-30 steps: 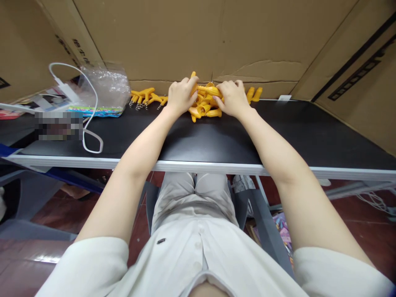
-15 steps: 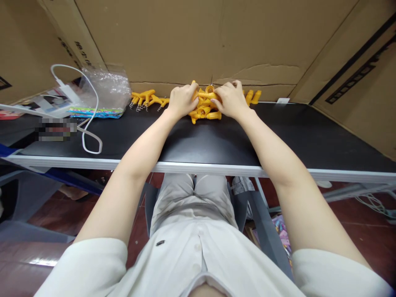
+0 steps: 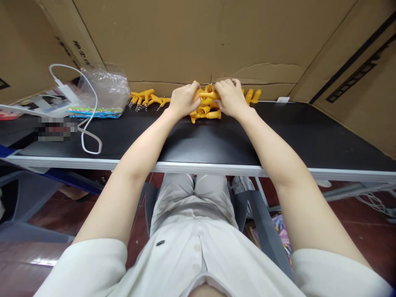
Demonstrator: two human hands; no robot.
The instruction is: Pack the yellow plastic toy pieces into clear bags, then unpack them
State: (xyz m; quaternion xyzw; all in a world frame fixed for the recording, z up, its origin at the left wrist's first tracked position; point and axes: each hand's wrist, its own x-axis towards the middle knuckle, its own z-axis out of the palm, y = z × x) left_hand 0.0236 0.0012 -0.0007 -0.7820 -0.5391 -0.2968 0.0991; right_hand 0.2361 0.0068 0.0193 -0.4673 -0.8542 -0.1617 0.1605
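My left hand is closed, its thumb and fingers pinching one end of a yellow plastic corkscrew piece. Opposite it, my right hand grips the other end, fingers curled over the top. The piece spans the gap between both hands, its ends hidden by my fingers. Right below and around it lies a pile of yellow plastic handles and hollow sleeves. Left of my left hand, several yellow corkscrews with bare metal spirals lie in a row. Beyond my right hand stand a few yellow sleeves.
A clear plastic bag with colourful packets and a looped white cable occupy the left of the black table. Cardboard walls rise behind and on the sides. A pale metal edge runs along the front.
Both hands stay over the pile and keep their grip. The fingers shift only slightly, and the held yellow piece looks a little more level between them.
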